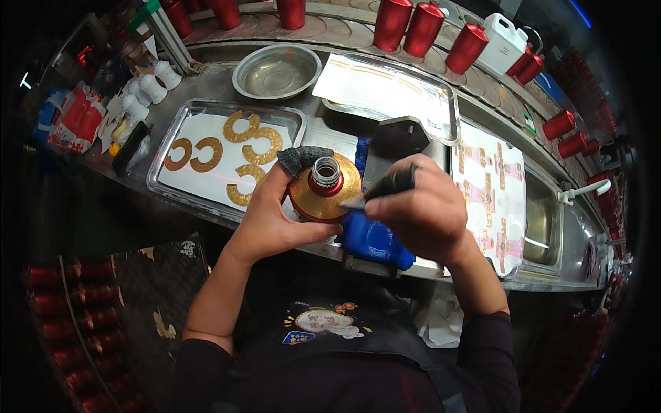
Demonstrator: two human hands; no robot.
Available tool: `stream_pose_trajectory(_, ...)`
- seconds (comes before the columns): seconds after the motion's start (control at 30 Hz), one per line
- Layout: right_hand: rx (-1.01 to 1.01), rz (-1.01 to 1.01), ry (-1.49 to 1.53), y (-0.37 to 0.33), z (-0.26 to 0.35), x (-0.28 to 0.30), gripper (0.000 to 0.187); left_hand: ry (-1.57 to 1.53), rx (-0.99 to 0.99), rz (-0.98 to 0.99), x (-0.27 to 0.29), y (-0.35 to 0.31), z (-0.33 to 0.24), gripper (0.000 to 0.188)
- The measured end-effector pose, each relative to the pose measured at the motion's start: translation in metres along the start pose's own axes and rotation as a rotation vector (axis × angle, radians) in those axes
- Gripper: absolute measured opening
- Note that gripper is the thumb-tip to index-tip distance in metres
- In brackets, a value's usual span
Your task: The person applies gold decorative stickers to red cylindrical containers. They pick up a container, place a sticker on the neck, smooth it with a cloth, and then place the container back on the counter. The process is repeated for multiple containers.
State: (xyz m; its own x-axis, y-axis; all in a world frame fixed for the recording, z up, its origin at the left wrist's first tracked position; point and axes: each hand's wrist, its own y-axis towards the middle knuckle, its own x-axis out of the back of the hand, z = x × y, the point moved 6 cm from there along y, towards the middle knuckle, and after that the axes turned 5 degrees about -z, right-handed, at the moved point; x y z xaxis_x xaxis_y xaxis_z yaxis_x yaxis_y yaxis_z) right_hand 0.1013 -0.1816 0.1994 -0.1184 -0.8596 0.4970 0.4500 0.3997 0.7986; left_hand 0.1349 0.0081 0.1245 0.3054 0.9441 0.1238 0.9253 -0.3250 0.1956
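My left hand (265,224) is closed round a red bottle (327,187), its open threaded silver neck toward me. A gold ring-shaped label (313,204) covers the bottle's shoulder. A dark grey finger cover (303,159) sits on one left finger, which curls over the far side of the shoulder. My right hand (434,210), with black material about a finger, grips a small flat tool (354,204). Its greyish tip meets the right edge of the gold label. The rest of the tool is hidden by the fingers.
Left of the bottle, a metal tray (157,177) holds gold C-shaped labels. Behind stand a metal bowl (277,72) and another tray (451,113). A blue cloth (375,241) lies below my right hand. Label sheets (475,158) and a sink (544,227) are at right; red bottles (392,26) line the conveyor.
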Motion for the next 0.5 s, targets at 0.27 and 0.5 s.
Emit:
stream_pose_trajectory(0.27,0.042,0.057,0.08,0.003,0.004,-0.016,0.015,0.059,0.054,-0.039,0.002,-0.002,0.001,0.073)
stream_pose_trajectory(0.5,-0.094,-0.127,-0.044,-0.008,0.024,-0.012,0.019,0.198,-0.122,-0.152,-0.013,-0.01,-0.008,0.073)
